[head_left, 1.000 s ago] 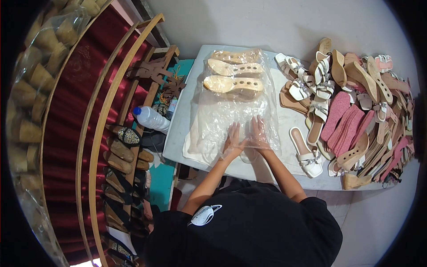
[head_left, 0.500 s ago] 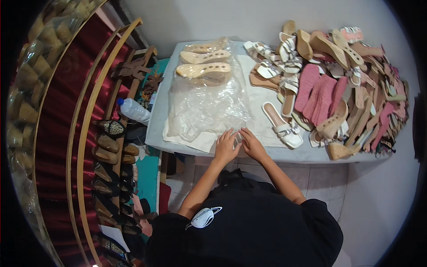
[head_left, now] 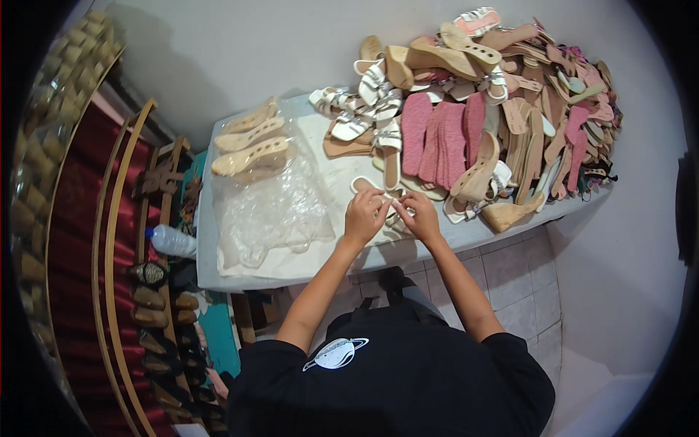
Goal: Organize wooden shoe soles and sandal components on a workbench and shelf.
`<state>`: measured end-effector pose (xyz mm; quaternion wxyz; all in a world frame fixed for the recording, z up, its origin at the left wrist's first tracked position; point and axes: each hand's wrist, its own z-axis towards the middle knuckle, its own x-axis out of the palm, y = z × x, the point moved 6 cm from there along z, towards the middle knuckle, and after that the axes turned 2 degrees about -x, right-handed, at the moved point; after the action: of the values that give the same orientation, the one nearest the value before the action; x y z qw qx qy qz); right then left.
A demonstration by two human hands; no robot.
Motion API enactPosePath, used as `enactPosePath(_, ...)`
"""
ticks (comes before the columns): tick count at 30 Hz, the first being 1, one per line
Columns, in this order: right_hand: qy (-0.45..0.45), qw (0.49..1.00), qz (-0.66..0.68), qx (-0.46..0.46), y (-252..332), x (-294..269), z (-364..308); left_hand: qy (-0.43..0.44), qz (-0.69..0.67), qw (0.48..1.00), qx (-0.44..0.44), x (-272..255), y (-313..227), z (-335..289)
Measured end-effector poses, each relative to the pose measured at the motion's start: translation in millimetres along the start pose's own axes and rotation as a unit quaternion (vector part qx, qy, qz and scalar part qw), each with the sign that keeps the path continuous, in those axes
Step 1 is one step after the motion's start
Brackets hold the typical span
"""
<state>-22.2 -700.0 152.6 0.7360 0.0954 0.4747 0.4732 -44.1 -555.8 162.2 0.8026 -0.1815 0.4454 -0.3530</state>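
My left hand (head_left: 365,216) and my right hand (head_left: 418,214) are close together above the front of the table, fingers bent and fingertips pinched toward each other. Whatever lies between the fingertips is too small to make out. Directly beneath them is a white-edged sandal (head_left: 360,182) with a brown insole, mostly hidden by my hands. Beyond it lie several white strappy sandals (head_left: 352,127). To the left, a clear plastic bag (head_left: 277,218) is spread over the cloth, with several pale wooden wedge soles (head_left: 250,156) at its far end.
Pink textured insoles (head_left: 444,142) and a large heap of soles and sandal parts (head_left: 535,131) cover the table's right side. At left are a water bottle (head_left: 172,241), a wooden rack (head_left: 102,291) and dark shoes (head_left: 156,342). A wall (head_left: 277,44) stands behind the table.
My view and body have shifted to the right along the table. Both hands went from beside the plastic bag to over the white sandal, and their spread fingers have drawn into pinches.
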Motion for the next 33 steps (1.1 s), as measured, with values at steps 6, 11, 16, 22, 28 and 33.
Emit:
enactPosePath(6,-0.097,0.995,-0.035,0.008,-66,-67,58,-0.036,0.053,0.996,0.068,52,-22,105)
enactPosePath(11,-0.110,0.992,-0.062,-0.001,-117,-112,106,-0.061,0.080,0.992,0.076,103,-32,189)
enactPosePath(16,-0.136,0.985,-0.103,-0.014,-152,-147,151,-0.069,0.129,0.983,0.108,146,-41,264)
enactPosePath(22,-0.177,0.973,-0.146,-0.039,-169,-177,199,-0.043,0.198,0.962,0.182,189,-52,333)
enactPosePath(28,-0.277,0.928,-0.223,-0.113,-175,-213,242,-0.098,0.344,0.886,0.294,207,-49,362)
enactPosePath(33,-0.214,0.968,-0.115,-0.061,-206,-226,288,-0.139,0.350,0.866,0.329,177,-50,374)
